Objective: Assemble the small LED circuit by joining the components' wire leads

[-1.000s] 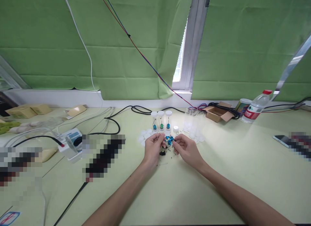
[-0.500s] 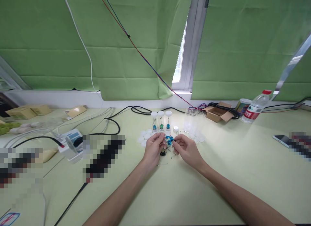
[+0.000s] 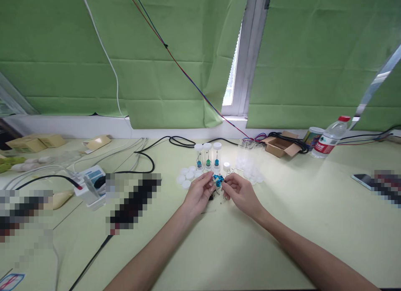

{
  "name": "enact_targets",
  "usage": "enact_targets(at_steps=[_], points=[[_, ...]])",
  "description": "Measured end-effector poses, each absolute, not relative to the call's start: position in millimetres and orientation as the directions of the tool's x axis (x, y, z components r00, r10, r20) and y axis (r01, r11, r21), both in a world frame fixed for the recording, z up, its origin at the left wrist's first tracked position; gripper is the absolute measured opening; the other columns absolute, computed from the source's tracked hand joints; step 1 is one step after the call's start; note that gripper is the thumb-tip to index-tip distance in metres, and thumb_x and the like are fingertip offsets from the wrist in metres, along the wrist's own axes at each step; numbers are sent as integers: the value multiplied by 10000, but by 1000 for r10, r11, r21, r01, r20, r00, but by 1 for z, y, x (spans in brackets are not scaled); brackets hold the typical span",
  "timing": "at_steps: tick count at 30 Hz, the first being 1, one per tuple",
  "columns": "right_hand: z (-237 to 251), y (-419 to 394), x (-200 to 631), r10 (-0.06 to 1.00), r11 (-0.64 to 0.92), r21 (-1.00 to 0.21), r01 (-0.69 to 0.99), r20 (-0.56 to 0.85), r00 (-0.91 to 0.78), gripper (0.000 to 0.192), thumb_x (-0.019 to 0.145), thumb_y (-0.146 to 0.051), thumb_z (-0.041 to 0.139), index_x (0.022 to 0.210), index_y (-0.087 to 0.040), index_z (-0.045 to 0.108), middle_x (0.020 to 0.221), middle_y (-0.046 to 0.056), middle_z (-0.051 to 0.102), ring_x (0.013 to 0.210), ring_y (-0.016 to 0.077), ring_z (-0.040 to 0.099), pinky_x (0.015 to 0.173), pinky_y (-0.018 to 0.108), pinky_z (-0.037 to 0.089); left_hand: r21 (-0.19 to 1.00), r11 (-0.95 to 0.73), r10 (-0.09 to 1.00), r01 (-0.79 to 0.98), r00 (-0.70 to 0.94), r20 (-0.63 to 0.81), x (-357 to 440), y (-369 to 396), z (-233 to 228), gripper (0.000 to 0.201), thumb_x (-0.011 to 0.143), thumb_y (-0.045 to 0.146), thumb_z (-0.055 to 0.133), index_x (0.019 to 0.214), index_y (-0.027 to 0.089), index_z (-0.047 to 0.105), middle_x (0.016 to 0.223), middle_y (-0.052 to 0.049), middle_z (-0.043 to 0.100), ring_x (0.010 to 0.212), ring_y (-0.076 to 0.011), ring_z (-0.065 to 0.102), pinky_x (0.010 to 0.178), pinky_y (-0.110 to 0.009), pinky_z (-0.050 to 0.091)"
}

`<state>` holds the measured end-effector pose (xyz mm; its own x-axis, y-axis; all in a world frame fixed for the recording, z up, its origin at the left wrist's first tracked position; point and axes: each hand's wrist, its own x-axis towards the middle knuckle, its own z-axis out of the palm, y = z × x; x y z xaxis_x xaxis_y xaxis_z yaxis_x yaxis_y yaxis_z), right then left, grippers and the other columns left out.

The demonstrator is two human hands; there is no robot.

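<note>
1. Since the earlier frame, my left hand [image 3: 197, 193] has been turning and opening, and it is now covering more of the small black piece [image 3: 211, 196]; my right hand [image 3: 239, 191] is staying almost where it was.
2. Between my fingertips, the blue pieces [image 3: 218, 181] are sitting at the middle of the work; I am not able to tell whether they are resting on the surface [image 3: 282, 245] or being lifted.
3. On the left, I am keeping the fingertips just beside the blue pieces, and I cannot tell whether they are gripping anything.
4. On the right, I am bending the fingers in against the blue pieces' near side; from this view I cannot tell if they are clamping one.
5. Behind the hands, three clear bottles [image 3: 208, 155] with white caps are standing upright in a row, two showing blue inside and one green.
6. White discs [image 3: 186, 184] are lying beside the left hand.
</note>
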<state>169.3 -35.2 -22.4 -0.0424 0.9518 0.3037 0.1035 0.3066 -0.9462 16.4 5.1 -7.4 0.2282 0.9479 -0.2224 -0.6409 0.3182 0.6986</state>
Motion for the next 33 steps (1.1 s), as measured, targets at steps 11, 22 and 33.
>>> enact_targets(at_steps=[11, 22, 33], points=[[-19, -37, 169, 953, 302, -947, 106, 300, -40, 223, 873, -411, 634, 867, -200, 563, 648, -5, 596, 567, 158, 609, 542, 290, 509, 667, 356, 934, -654, 272, -231, 16, 6, -9, 125, 702, 115, 784, 708, 101, 660, 587, 29, 501, 498, -38, 449, 494, -148, 441], [-20, -33, 169, 966, 251, -968, 13, 250, -62, 286, 862, -468, 636, 843, -191, 566, 643, 5, 626, 560, 153, 609, 548, 296, 520, 668, 349, 937, -657, 257, -237, 15, 5, -10, 192, 677, 129, 808, 832, 84, 705, 693, 3, 574, 528, -44, 487, 468, -166, 418], [-17, -32, 168, 990, 63, -991, -116, 77, -117, 404, 838, -565, 628, 774, -168, 583, 696, 33, 657, 552, 144, 620, 558, 302, 521, 701, 330, 943, -633, 249, -219, 15, 3, -7, 203, 660, 151, 825, 818, 101, 708, 722, -2, 589, 523, -43, 483, 460, -178, 402]])
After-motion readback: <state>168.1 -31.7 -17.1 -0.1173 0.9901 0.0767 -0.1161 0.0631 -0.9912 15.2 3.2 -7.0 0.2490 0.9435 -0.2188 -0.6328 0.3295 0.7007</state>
